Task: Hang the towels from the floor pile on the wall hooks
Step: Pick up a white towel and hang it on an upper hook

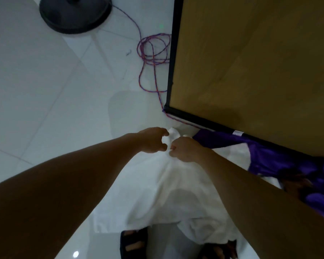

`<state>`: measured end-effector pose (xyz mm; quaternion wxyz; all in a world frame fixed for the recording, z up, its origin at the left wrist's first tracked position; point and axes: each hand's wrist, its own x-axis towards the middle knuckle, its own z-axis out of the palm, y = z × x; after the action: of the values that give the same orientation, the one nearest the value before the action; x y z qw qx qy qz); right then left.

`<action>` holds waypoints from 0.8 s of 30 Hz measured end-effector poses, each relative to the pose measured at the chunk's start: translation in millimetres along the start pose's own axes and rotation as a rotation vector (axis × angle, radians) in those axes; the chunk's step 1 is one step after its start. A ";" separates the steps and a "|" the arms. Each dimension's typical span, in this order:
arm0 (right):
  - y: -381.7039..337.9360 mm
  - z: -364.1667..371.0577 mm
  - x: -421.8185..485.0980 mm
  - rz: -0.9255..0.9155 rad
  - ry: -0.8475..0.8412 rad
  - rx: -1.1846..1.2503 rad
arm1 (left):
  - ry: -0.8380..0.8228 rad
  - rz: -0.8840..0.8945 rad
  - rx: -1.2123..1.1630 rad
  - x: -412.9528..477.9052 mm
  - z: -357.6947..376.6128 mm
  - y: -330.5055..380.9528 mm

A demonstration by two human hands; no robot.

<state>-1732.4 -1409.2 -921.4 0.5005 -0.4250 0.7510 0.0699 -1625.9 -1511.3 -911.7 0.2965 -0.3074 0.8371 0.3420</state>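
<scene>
While both arms reach down over the pale tiled floor, the left hand and right hand sit close together, each pinching the top edge of a white towel. It drapes toward sandalled feet, a purple cloth beside it along a wooden panel.

The shiny white tile floor is open on the left; the tall brown wooden board blocks the right.

A single head-worn camera looks steeply down from standing height. It faces the tiled floor, close over both outstretched forearms.
</scene>
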 end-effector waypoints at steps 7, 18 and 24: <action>-66.2 -136.1 -213.7 -0.185 0.131 0.267 | -0.121 0.090 0.096 -157.8 -139.4 111.0; -143.5 -406.5 -543.3 -0.362 0.590 0.341 | 0.154 0.283 -0.335 -410.1 -444.1 305.4; -168.7 -485.7 -663.9 -0.550 0.781 0.432 | 0.396 0.548 -0.586 -529.2 -534.4 380.2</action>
<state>-1857.7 -1395.6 -91.2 0.2594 -0.4879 0.7397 -0.3842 -1715.4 -1530.2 -73.9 -0.0707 -0.2049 0.7961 0.5650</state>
